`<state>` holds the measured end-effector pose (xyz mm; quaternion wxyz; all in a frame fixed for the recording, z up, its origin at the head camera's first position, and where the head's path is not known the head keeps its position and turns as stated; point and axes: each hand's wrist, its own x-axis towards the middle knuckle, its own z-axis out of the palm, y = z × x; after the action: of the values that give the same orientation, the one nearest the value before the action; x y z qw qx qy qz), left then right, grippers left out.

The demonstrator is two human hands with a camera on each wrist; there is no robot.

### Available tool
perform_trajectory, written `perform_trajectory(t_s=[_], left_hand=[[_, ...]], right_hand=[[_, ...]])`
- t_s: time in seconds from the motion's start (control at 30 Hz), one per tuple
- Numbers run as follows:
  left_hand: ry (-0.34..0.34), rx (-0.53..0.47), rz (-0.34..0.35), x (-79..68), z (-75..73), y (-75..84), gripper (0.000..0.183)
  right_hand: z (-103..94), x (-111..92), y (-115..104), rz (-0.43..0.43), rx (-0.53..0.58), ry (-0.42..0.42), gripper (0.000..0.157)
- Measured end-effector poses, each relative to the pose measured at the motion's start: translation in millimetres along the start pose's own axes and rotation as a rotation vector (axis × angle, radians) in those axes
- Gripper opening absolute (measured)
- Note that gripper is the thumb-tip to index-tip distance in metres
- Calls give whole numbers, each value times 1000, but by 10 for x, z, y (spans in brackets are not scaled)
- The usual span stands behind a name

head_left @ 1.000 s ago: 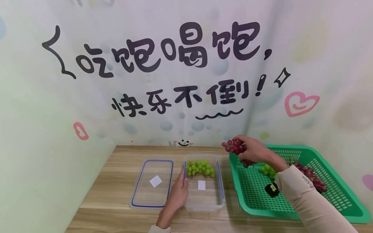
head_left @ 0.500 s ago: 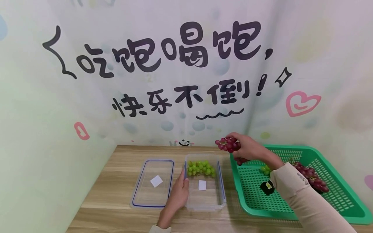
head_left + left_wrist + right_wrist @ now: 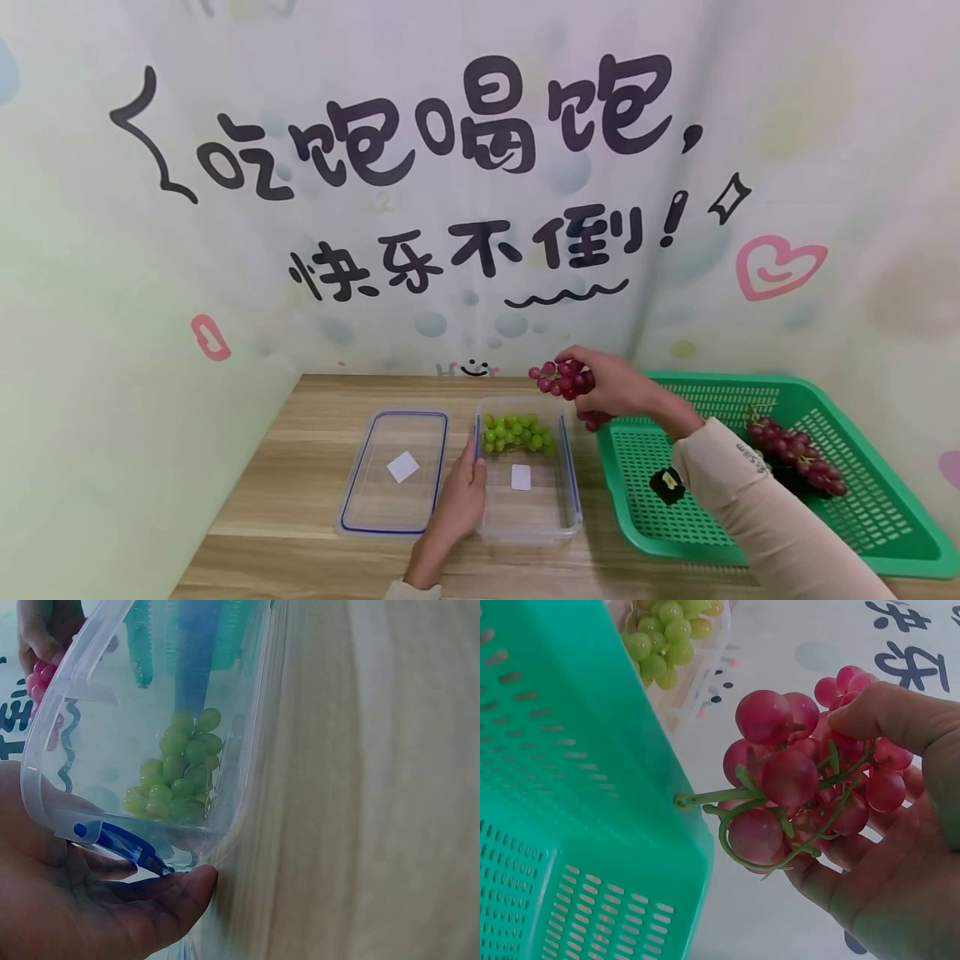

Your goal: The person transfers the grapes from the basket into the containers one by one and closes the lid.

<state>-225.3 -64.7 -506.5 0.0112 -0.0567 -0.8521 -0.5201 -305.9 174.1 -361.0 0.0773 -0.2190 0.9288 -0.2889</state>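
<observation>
L hand (image 3: 462, 493) spread agst clr box (image 3: 540, 510) w/ grn grapes (image 3: 517, 433), R hand (image 3: 617, 385) pinching red bunch (image 3: 559, 380), 2nd bunch (image 3: 798, 457) in basket (image 3: 667, 529)

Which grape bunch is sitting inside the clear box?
The green bunch; one red bunch is held in the right hand, and other red grapes lie in the green basket.

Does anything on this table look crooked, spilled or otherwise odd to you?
One small thing: the white square on the clear lid sits askew to the lid's edges, while the white rectangle seen in the box lies nearly straight. I see no spill or damage; the red grapes are held in the right hand.
</observation>
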Motion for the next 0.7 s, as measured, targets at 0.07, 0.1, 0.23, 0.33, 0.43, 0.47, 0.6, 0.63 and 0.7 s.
perform_trajectory(t_s=[0.07, 0.1, 0.23, 0.33, 0.43, 0.47, 0.6, 0.63, 0.7], left_hand=[[1, 1, 0, -1, 1, -2, 48], [0, 3, -1, -4, 0, 0, 48], [4, 7, 3, -9, 7, -3, 48], [3, 13, 5, -7, 12, -6, 47], [0, 15, 3, -7, 10, -3, 48], [0, 17, 6, -8, 8, -2, 48], [3, 19, 9, -6, 5, -2, 48], [4, 21, 10, -6, 5, -5, 48], [3, 17, 5, -3, 4, -5, 48]], right_hand=[[36, 20, -17, -18, -15, -3, 55], [51, 28, -28, -19, -19, -5, 55], [97, 58, -68, -37, -13, -10, 54], [124, 84, -95, -45, -4, -9, 54], [149, 110, -127, -53, -1, -9, 56], [156, 117, -139, -53, 4, -12, 56], [191, 142, -182, -53, 22, -26, 57], [200, 148, -190, -53, 27, -29, 58], [222, 160, -201, -51, 35, -34, 58]])
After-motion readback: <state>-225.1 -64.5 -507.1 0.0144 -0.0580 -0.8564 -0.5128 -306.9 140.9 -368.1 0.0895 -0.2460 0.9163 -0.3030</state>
